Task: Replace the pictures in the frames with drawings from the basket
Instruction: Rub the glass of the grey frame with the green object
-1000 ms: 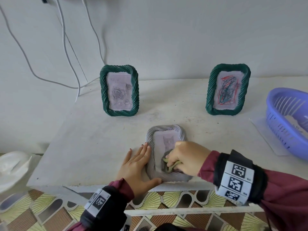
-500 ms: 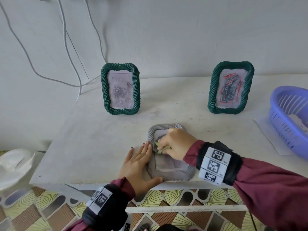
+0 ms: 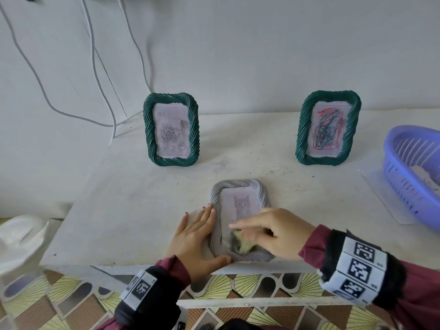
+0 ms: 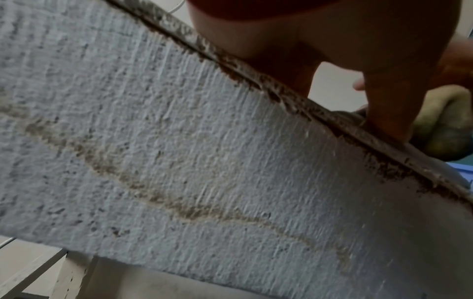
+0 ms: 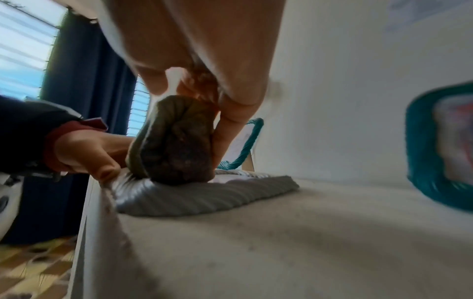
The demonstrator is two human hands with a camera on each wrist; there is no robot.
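A grey twisted frame (image 3: 239,186) with a cat picture lies flat near the table's front edge. My left hand (image 3: 195,236) rests flat beside it, fingers straight along its left side, thumb at its near corner. My right hand (image 3: 273,232) pinches a crumpled yellow-green cloth (image 3: 241,242) and presses it on the frame's near part; the right wrist view shows the cloth (image 5: 174,141) on the grey frame (image 5: 204,196). Two green frames stand at the back: the left green frame (image 3: 171,133) holds a rose drawing, the right green frame (image 3: 328,129) a scribble.
A purple basket (image 3: 412,165) with paper inside sits at the right on a plastic sheet. White cables (image 3: 100,67) hang down the wall at the back left. A white object (image 3: 19,239) lies off the table's left end. Patterned floor shows below.
My right hand with the cloth went up over the grey frame's top, then came back down to its near part. The left hand stayed put.
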